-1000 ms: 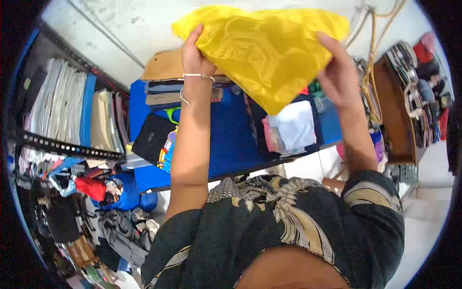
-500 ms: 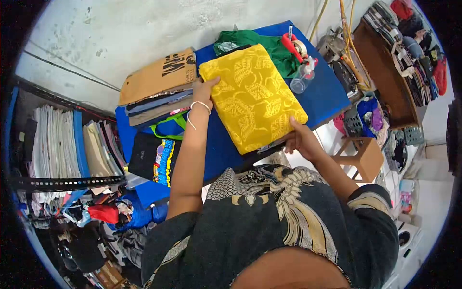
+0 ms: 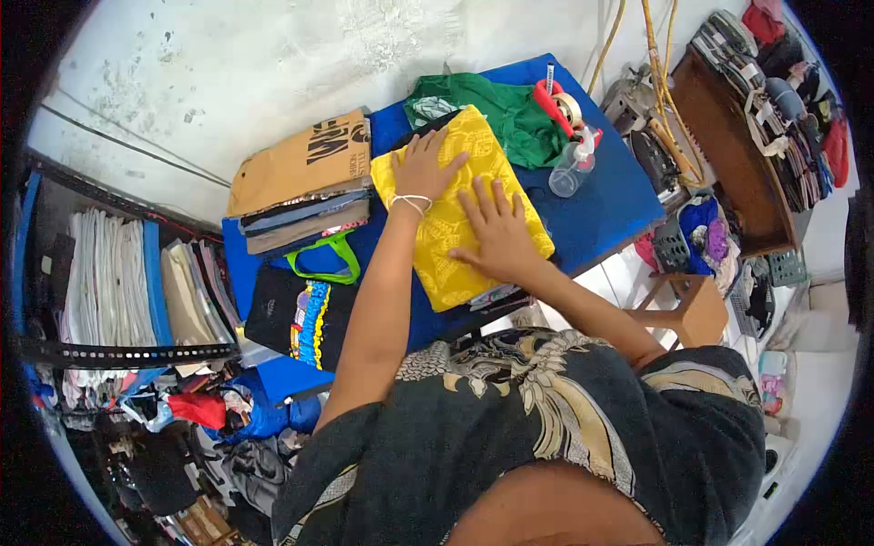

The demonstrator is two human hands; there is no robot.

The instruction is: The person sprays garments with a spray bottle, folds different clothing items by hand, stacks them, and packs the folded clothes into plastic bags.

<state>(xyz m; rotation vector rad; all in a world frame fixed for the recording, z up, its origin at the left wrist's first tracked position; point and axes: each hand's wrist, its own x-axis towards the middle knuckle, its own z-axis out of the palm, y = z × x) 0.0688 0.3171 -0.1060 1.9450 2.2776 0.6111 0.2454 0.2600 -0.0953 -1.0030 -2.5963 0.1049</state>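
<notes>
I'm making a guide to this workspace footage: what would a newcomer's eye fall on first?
Probably the bright yellow patterned bundle midway along the blue table, with the left hand and right hand spread on top. Next, perhaps, the crumpled green cloth along the table's far side. To the left, a brown package with bold dark lettering tops a stack.

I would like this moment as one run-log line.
left hand: open, palm down on yellow cloth | right hand: open, palm down, same cloth | yellow cloth: folded, over blue table
</notes>
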